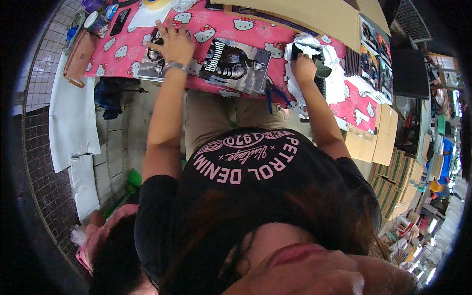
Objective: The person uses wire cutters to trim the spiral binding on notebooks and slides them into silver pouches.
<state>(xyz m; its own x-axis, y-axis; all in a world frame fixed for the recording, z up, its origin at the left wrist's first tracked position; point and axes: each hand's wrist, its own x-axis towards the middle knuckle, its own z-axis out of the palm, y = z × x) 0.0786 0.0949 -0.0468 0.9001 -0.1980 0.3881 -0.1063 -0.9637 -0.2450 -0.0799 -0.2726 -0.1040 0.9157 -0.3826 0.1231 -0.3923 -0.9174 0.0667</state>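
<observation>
My left hand point(174, 45) lies with fingers spread flat on a notebook with a dark picture cover point(153, 63). Beside it, a second notebook point(235, 65), its cover showing an armoured figure, rests near the table's front edge. On the right, my right hand point(304, 69) is closed among black ribbed binding coils point(322, 84) lying on crumpled white wrapping point(335, 73). What its fingers pinch is hidden. Blue-handled pliers point(275, 93) sit between the second notebook and the wrapping, at the table edge.
A pink patterned cloth covers the table point(204, 34). Along the back stands a cardboard box point(305, 17); more printed covers point(371, 64) lie at right. A pouch point(81, 54), a phone point(120, 22) and a tape roll point(156, 4) are at left. Another person point(113, 241) is at lower left.
</observation>
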